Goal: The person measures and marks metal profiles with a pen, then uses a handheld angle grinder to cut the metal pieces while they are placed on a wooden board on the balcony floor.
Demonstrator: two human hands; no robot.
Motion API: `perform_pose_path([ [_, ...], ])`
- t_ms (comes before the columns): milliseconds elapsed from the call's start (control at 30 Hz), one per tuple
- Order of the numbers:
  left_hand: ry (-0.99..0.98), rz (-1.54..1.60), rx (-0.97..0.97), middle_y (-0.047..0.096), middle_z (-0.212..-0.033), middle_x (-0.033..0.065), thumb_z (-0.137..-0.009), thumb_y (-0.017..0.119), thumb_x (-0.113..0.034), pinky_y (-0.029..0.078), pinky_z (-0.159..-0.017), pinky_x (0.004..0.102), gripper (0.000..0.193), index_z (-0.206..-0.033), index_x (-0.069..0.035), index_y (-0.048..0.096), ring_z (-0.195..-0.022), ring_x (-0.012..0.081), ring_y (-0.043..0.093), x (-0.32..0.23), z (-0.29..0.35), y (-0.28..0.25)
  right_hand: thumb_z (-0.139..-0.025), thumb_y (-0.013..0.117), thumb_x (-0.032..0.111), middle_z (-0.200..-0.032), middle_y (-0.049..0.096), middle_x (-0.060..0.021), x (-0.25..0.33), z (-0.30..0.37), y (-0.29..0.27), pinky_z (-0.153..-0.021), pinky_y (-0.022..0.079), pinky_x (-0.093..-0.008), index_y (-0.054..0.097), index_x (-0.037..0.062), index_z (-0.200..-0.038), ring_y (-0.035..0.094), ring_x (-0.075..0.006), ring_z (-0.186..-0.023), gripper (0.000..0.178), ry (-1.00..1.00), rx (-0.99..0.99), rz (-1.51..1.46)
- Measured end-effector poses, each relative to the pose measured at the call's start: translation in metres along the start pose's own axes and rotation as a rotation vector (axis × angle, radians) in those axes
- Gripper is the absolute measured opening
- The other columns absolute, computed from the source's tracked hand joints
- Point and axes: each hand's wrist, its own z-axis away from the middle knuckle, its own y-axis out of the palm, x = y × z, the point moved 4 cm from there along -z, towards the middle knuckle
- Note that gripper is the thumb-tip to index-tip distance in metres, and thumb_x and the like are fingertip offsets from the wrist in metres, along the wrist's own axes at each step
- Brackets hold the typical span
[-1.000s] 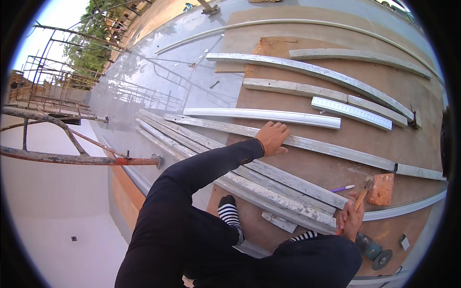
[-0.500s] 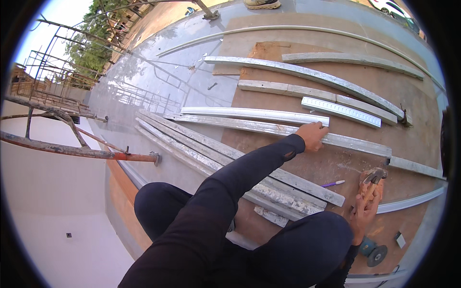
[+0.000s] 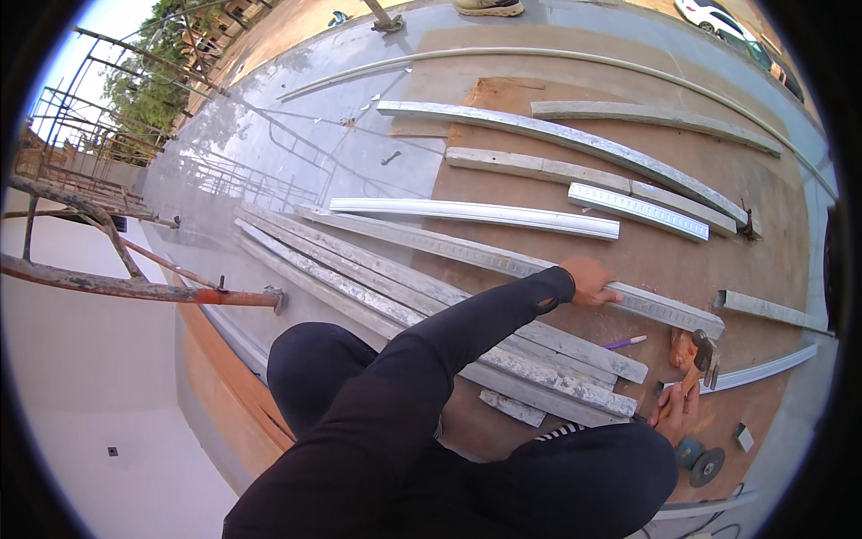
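Note:
My left hand (image 3: pixel 593 280) is closed round a long grey metal bar (image 3: pixel 669 306), gripping it near its right end. The bar slants from the far left toward my right side. In my right hand (image 3: pixel 680 413) is a hammer (image 3: pixel 693 373) with a wooden handle, its dark head close to the bar's right end. Beside the hammer head lies an orange-brown block (image 3: pixel 682 349). A purple pen (image 3: pixel 626 342) rests between the bar and a stack of metal bars (image 3: pixel 431 310). Just beyond my left hand lies a white ribbed rail (image 3: pixel 476 212).
Several more bars, including a long silver one (image 3: pixel 557 133), lie across the brown board (image 3: pixel 503 94). An angle grinder (image 3: pixel 705 463) sits by my right hand, near a small white block (image 3: pixel 743 437). Scaffold pipes (image 3: pixel 135 289) stand left. A shoe (image 3: pixel 488 7) shows at the far edge.
My left hand has taken hold of the metal bar and drawn its right end nearer, away from the white rail and the bar at right. The hammer has shifted slightly toward me.

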Motion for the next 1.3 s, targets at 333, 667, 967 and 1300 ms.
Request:
perform_pose_path([
  [333,-0.054,-0.042,0.014,0.068,-0.083,0.0272,-0.087,0.036,-0.077,0.054,-0.077,0.0481,0.086,-0.082,0.0,0.074,-0.081,0.043,0.067,0.006,-0.017,-0.012,-0.101,0.046,0.018,-0.067,0.048,-0.0058,-0.021,0.018,0.009,-0.033,0.03,-0.0218,0.04,0.0033,-0.137,0.038,-0.0096,-0.037,0.039,0.096,0.015,-0.024],
  [667,-0.055,-0.043,-0.04,0.069,-0.079,0.0245,-0.087,0.038,-0.076,0.054,-0.073,0.0469,0.083,-0.077,-0.001,0.074,-0.077,0.0399,0.068,0.004,-0.009,-0.011,-0.102,0.046,0.023,-0.068,0.05,-0.0059,-0.033,0.018,0.019,-0.036,0.034,-0.0222,0.04,0.0089,-0.139,0.04,-0.0108,-0.039,0.04,0.191,0.053,-0.003],
  [967,0.0,-0.077,-0.259,0.067,-0.071,0.0184,-0.087,0.048,-0.068,0.052,-0.062,0.0453,0.068,-0.074,-0.004,0.068,-0.066,0.0359,0.067,-0.006,0.006,-0.003,-0.103,0.047,0.027,-0.07,0.055,-0.0069,-0.036,0.019,0.021,-0.038,0.04,-0.0247,0.041,0.0108,-0.137,0.051,-0.015,-0.042,0.039,0.188,0.112,0.044],
  [1300,0.006,-0.114,-0.302,0.068,-0.073,0.0179,-0.088,0.044,-0.069,0.051,-0.061,0.046,0.07,-0.083,-0.004,0.067,-0.067,0.0358,0.067,-0.008,0.012,0.008,-0.104,0.044,0.028,-0.07,0.057,-0.008,-0.035,0.019,0.018,-0.043,0.045,-0.0257,0.043,0.007,-0.134,0.053,-0.0162,-0.045,0.037,0.16,0.147,0.044],
])
